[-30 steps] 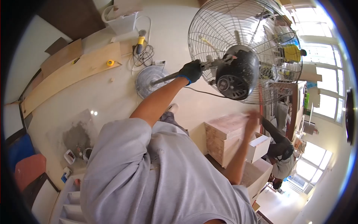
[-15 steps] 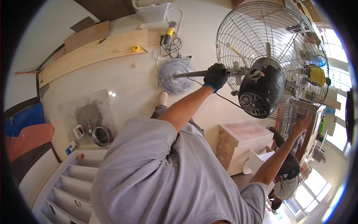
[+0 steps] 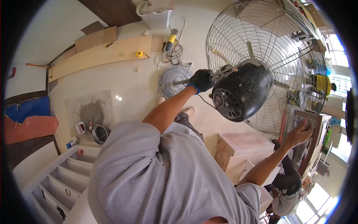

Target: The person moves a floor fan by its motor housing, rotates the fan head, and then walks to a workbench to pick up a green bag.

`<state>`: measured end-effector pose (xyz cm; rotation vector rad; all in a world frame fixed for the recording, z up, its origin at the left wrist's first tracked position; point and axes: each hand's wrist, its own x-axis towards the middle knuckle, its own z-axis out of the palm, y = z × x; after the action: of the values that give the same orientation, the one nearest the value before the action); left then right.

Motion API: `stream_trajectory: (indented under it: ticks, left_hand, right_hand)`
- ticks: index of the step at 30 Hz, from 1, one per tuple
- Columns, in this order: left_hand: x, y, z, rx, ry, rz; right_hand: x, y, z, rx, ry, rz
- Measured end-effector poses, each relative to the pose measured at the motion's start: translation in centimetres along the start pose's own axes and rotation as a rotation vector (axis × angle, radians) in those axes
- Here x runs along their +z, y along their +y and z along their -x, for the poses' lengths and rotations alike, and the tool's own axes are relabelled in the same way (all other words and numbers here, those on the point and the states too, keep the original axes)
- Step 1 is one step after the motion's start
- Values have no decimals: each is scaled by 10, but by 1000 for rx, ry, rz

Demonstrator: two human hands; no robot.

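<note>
the pedestal fan (image 3: 255,80) filled the upper right of the frame, its round base (image 3: 168,84) at upper centre. it looked top-heavy, with a springy wire cage (image 3: 250,48) that might bend, so the stiff pole (image 3: 182,81) seemed the best hold. the gloved left hand (image 3: 201,80) had its fingers wrapped round that pole beside the motor; the bare right hand (image 3: 299,134), at right, had loosely curled fingers and no visible hold. the dark bucket (image 3: 97,135) at left had contents too dim to tell; a ring (image 3: 66,192) lay inside the compartmented white unit (image 3: 52,168), lower left.
</note>
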<state>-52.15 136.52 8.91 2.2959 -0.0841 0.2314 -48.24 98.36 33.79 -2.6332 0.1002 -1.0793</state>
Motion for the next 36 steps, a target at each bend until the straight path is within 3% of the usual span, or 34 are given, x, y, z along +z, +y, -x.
stream_trajectory:
  ticks: [3, 7, 11, 14, 15, 17, 18, 20, 22, 24, 26, 28, 30, 31, 36]
  left_hand:
    - [6, 9, 15, 42, -6, 33]
    - [17, 2, 27, 72, -25, 109]
    - [-22, 3, 33, 115, -47, 180]
    - [36, -60, 40, -98, -140, 816]
    - [41, -74, 41, -112, -151, 811]
    - [61, -112, 40, 60, -257, 380]
    - [68, -129, 34, 268, -304, -38]
    - [39, -124, 27, 385, -312, -262]
    - [-43, -62, 12, 14, -712, 118]
    - [-69, -67, 28, -57, -535, 306]
    - [-93, -79, 44, -99, -475, 291]
    - [-122, -79, 57, -134, -430, 282]
    - [-150, -58, 61, -179, -398, 300]
    - [-142, -79, 60, -211, -326, 415]
    - [-181, 34, 46, 210, 13, 419]
  right_hand:
    - [-36, -20, 4, -96, 81, 111]
    - [-53, -8, 36, -29, 37, 242]
    - [-71, -44, 59, -51, 22, 256]
    - [-76, -72, 66, -2, 24, 267]
    - [-75, -76, 67, -27, 63, 278]
    - [-76, -84, 70, -37, 107, 303]
    - [-77, -96, 70, -26, 111, 312]
    - [-85, -123, 73, 156, 73, 437]
    - [-89, -144, 69, 230, 58, 479]
    - [-88, -154, 68, 209, 134, 572]
    - [-88, -150, 64, 415, 17, 415]
    - [-101, -162, 62, 456, -32, 338]
    - [-98, -153, 59, 431, -9, 280]
    - [-85, -136, 59, 391, 33, 264]
    - [-89, -138, 59, 373, -5, 237]
